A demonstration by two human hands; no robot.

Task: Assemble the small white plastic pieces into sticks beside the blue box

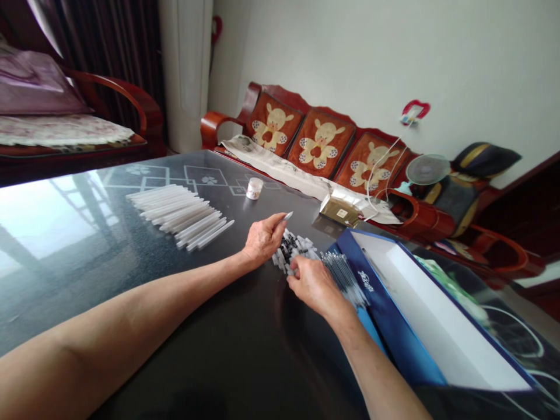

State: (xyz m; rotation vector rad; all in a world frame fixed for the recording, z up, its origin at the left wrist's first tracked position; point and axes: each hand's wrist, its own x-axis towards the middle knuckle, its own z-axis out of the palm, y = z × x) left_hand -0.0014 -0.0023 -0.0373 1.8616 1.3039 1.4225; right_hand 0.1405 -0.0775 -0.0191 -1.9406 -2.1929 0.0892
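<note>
My left hand (262, 238) is closed in a pinch on a small grey tip piece (287, 216), held just above a pile of small white and black caps (297, 248) on the dark glossy table (131, 280). My right hand (311, 284) rests fingers-down on the near edge of that pile, fingers curled on something I cannot make out. Beside it lies a bundle of thin clear refills (345, 274). A row of white pen tubes (184, 213) lies to the left.
An open blue box with a white inside (420, 315) stands on the right. A small white jar (254, 188) and a tan packet (341, 211) sit further back. A red wooden sofa (324, 143), a small fan (427, 169) and a chair (109, 116) surround the table.
</note>
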